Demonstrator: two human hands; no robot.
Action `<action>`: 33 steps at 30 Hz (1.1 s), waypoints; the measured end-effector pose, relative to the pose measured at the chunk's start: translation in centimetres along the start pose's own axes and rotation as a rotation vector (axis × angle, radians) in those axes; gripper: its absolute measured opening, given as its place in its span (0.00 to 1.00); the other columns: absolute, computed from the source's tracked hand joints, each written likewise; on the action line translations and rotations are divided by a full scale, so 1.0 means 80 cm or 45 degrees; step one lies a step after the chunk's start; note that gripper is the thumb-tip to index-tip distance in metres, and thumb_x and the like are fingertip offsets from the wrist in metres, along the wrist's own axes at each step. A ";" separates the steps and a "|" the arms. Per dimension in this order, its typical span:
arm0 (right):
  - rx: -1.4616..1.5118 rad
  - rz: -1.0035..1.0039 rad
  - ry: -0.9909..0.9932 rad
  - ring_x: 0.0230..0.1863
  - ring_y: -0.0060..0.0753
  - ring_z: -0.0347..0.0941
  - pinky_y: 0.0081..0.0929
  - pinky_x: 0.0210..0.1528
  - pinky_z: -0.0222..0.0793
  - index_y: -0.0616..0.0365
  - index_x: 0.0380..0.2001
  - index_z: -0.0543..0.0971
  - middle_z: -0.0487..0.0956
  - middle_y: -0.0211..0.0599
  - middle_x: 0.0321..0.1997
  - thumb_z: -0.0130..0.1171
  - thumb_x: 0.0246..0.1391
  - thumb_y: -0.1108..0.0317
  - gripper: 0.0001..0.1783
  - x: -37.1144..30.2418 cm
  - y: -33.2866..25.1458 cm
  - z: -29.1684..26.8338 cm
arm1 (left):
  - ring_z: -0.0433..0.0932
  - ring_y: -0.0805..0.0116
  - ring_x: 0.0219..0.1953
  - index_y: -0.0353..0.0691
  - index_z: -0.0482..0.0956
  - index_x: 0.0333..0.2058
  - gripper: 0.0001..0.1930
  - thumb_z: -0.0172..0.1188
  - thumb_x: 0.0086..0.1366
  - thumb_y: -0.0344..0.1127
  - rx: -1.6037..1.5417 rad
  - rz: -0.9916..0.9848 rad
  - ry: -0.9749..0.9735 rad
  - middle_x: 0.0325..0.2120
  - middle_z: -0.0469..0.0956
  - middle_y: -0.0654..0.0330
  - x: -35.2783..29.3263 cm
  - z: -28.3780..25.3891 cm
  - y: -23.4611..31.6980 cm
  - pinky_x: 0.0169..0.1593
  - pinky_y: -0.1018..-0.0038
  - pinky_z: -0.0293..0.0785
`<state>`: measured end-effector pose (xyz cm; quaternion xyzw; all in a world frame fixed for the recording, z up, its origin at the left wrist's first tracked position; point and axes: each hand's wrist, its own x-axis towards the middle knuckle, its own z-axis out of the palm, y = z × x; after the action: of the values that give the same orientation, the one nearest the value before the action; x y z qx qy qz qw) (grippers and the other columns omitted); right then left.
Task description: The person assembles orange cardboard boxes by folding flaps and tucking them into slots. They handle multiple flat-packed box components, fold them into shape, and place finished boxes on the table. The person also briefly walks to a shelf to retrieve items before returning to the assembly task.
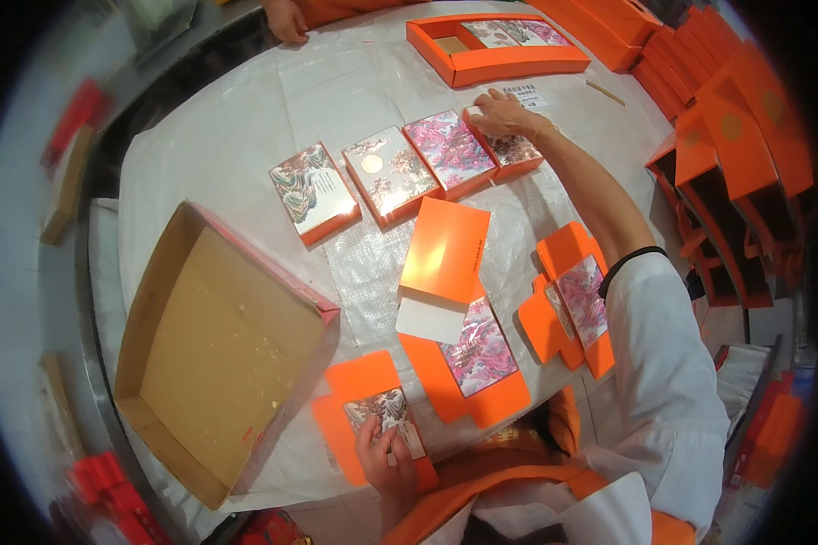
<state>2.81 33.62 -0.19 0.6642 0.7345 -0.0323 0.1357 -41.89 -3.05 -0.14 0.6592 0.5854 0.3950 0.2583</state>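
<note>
My right hand (509,118) reaches to the far end of a slanting row of small orange boxes. Its fingers bend over the top of the last box (518,153), which has a dark landscape picture. Beside it stand a pink-blossom box (451,147), a pale box with a gold disc (389,173) and a mountain-scene box (311,189). Near the table's front edge, my left hand (389,459) rests with fingers apart on a flat, unfolded orange carton (363,377) with a landscape panel.
Flat pink-blossom cartons (481,350) lie around an orange card (445,250). A large brown open tray (218,354) stands at left. Beyond the row is an orange tray (518,68) holding picture boxes. Orange cartons (731,136) crowd the right; another person's hand (286,20) touches the far edge.
</note>
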 end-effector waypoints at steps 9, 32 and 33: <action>0.814 0.610 0.244 0.56 0.59 0.63 0.42 0.57 0.60 0.62 0.55 0.67 0.64 0.56 0.59 0.56 0.39 0.38 0.46 -0.058 0.019 0.014 | 0.73 0.53 0.46 0.32 0.74 0.36 0.08 0.54 0.56 0.19 -0.108 0.066 0.006 0.46 0.70 0.45 0.007 0.001 0.016 0.49 0.66 0.70; 3.346 0.067 -0.163 0.41 0.29 0.76 0.27 0.41 0.75 0.57 0.47 0.73 0.77 0.34 0.43 0.50 0.56 0.54 0.21 -0.421 -0.253 -0.054 | 0.52 0.54 0.65 0.45 0.57 0.61 0.45 0.71 0.46 0.45 -0.407 0.640 -0.687 0.63 0.51 0.50 0.057 0.015 0.103 0.63 0.59 0.53; 3.344 0.128 -0.293 0.40 0.29 0.76 0.26 0.40 0.76 0.57 0.46 0.73 0.77 0.34 0.42 0.49 0.56 0.53 0.21 -0.425 -0.259 -0.049 | 0.49 0.52 0.65 0.47 0.53 0.62 0.48 0.71 0.44 0.47 -0.301 0.711 -0.670 0.64 0.48 0.49 0.059 0.007 0.100 0.64 0.57 0.50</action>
<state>-15.48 -0.73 9.07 0.3206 0.1158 -0.7672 -0.5433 -36.87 0.13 7.02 0.8373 0.2483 0.3322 0.3563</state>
